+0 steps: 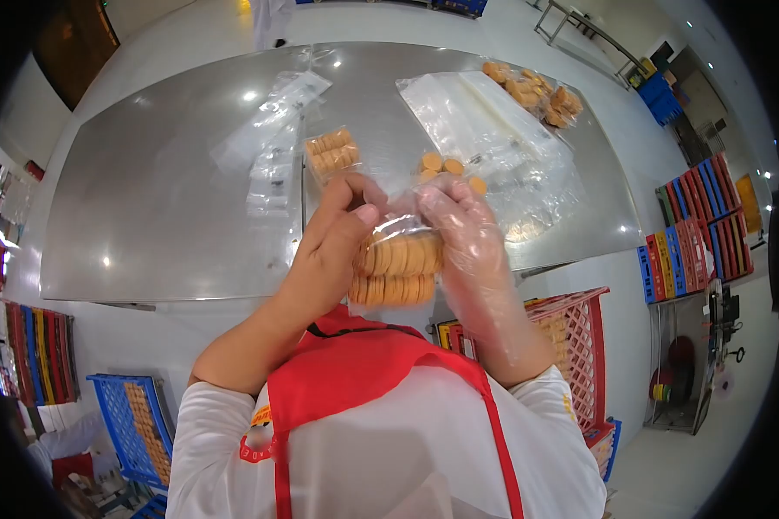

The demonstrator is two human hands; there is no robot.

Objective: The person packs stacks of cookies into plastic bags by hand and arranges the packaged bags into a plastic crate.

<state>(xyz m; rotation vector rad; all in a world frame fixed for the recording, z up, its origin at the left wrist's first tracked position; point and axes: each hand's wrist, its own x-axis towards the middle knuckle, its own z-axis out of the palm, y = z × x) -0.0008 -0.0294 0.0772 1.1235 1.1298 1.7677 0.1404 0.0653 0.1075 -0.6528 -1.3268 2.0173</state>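
Note:
A clear plastic bag of biscuits (398, 268) hangs in front of my chest, its round, pale brown biscuits stacked in two rows. My left hand (337, 229), bare, is closed with thumb and fingers pinching the bag's upper left side. On the opposite upper corner, my right hand (463, 225) grips the film through a clear plastic glove. Just beyond my left hand lies another bag of biscuits (332, 152) on the steel table (173, 190). Several loose biscuits (431, 162) rest on the table past my right hand.
Flat empty bags (277, 156) lie left of centre, and a larger pile of clear plastic (485, 121) spreads to the right. Bagged biscuit pieces (528, 89) sit at the far right. A red crate (589, 355) and a blue crate (117, 424) flank me below table height.

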